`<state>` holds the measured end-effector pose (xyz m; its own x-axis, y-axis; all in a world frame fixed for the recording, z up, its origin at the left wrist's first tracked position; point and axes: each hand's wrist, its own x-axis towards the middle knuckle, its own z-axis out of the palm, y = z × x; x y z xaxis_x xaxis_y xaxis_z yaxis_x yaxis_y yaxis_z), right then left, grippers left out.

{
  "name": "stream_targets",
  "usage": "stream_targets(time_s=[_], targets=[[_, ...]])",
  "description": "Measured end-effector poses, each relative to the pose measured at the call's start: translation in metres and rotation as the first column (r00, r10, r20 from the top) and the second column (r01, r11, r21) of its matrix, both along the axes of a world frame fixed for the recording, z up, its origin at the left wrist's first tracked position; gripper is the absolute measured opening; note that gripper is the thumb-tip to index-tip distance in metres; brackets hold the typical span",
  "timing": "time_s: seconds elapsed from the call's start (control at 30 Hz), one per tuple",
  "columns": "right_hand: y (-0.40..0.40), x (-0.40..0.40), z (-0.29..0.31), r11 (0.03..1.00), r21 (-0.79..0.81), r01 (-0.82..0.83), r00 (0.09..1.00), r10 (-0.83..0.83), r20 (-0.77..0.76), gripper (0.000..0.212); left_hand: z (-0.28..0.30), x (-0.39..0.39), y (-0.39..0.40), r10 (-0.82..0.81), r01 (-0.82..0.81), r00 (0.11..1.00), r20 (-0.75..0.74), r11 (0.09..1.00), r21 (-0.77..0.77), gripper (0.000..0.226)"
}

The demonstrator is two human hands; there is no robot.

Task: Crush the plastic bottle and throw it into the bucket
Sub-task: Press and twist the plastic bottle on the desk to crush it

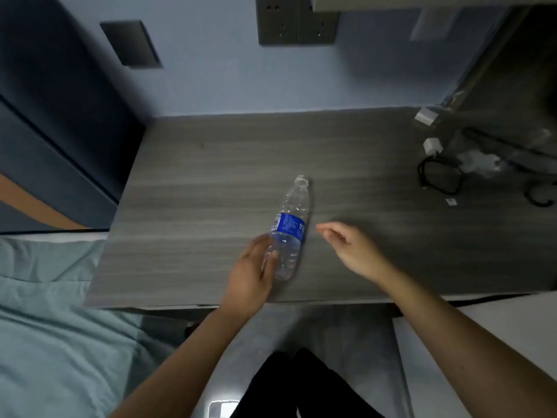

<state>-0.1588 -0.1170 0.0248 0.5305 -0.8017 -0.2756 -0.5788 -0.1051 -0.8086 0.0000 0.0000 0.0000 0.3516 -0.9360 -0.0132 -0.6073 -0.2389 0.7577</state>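
Currently the clear plastic bottle with a blue label (290,230) lies on its side on the grey wood-grain table (211,176), near the middle of the near edge, uncapped neck pointing toward the far edge. It looks uncrushed. Left hand (253,273) is at the bottle's base end, fingers loosely curled against its left side; touching it, but I cannot tell if it is a firm grip. Right hand (349,248) is just right of the bottle, not touching, half open with fingers loosely bent and holding nothing. Near the table's right edge: black coiled cables (440,176) and small white charger plugs (432,145). Light teal bedding (45,312) sits past the table's left edge. No bucket in view.
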Motion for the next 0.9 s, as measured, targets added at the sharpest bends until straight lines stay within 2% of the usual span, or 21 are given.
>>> stream_targets(time_s=[0.13,0.33,0.47,0.63,0.9], targets=[[-0.020,0.021,-0.003,0.973,-0.202,-0.111,0.991,0.093,-0.099,0.031,-0.001,-0.004,-0.027,-0.064,0.056,0.995,0.081,0.994,0.092,0.045],[-0.051,0.052,-0.019,0.861,-0.394,-0.322,0.944,0.259,-0.205,0.035,-0.013,-0.010,-0.050,-0.099,0.061,0.976,0.196,0.980,0.191,0.055],[-0.071,0.076,-0.026,0.766,-0.422,-0.486,0.870,0.378,-0.316,0.042,-0.019,-0.012,-0.058,-0.127,0.073,0.970,0.207,0.966,0.247,0.056],[-0.085,0.089,-0.045,0.591,-0.365,-0.719,0.676,0.475,-0.563,0.049,-0.030,-0.016,-0.060,-0.091,0.019,0.967,0.238,0.956,0.291,0.061],[-0.097,0.104,-0.052,0.353,-0.399,-0.846,0.532,0.506,-0.680,0.053,-0.044,-0.009,-0.062,-0.108,-0.012,0.935,0.337,0.941,0.337,0.058]])
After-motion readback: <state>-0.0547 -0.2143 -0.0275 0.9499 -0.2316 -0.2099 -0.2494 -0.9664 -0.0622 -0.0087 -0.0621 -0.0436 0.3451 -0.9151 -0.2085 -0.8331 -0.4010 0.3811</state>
